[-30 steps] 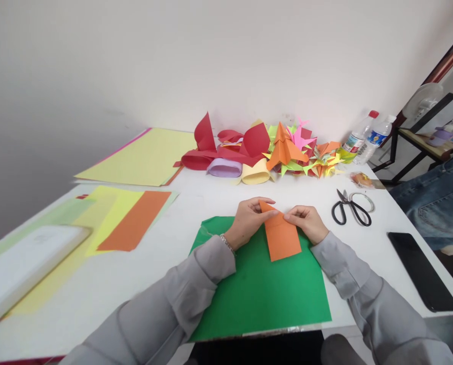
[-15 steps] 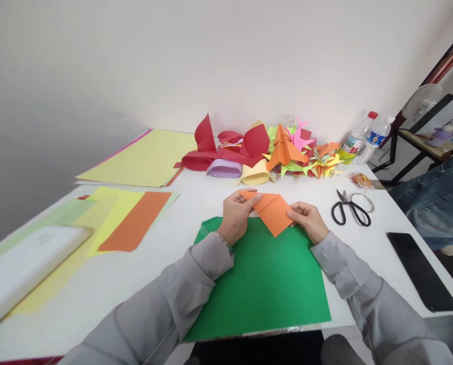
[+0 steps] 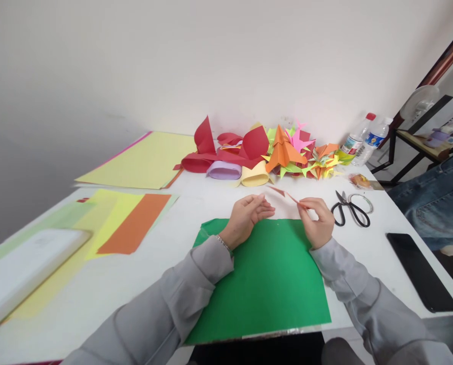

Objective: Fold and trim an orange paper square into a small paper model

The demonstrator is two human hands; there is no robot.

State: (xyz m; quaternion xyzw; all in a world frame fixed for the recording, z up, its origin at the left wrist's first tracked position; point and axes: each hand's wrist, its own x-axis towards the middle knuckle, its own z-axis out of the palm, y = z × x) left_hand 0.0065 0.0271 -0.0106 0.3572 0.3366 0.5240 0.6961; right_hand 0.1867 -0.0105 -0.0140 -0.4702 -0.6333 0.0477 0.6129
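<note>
An orange folded paper is turned nearly edge-on, so only a thin sliver of it shows. My right hand pinches its near end between thumb and fingers. To the left of it, my left hand is off the paper, palm partly turned up, fingers stretched out with nothing in them. Both hands are over the far part of a green sheet that lies on the white table.
Black-handled scissors and a black phone lie on the right. Behind are red paper shapes, an orange paper plane and two bottles. Coloured sheets and a white box-like object occupy the left.
My left hand has let go of the orange folded paper and opened. My right hand has kept hold and turned the paper from face-on to nearly edge-on.
</note>
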